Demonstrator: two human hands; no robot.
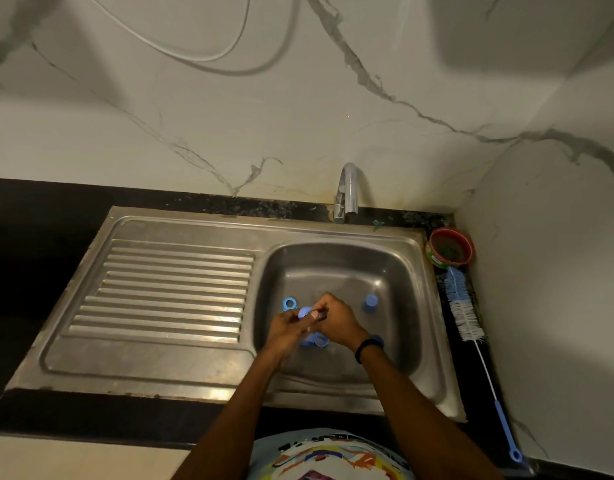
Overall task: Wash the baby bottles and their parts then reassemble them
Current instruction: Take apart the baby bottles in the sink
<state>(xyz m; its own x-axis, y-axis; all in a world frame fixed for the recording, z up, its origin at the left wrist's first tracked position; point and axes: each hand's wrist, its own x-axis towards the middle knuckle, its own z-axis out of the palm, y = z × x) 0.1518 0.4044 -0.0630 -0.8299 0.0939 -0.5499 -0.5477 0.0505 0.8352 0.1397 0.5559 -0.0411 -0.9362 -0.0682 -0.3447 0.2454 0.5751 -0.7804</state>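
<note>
Marble-look wall (298,116) behind, black counter (38,254) around a dull steel sink (407,271) with a ribbed drainboard (177,289) and a curved chrome tap (348,188). Off to the right sit a red bowl (451,246) and a bristly bottle brush (466,317) on a thin wire handle.

Down in the basin, left hand (287,329) and right hand (336,323) meet, both curled and pinching one blue round piece (304,312) (there's a dark bit there I can't make out). A blue ring (289,303) and a blue cap (370,302) lie loose nearby, and more blue bits are half hidden under the hands.
</note>
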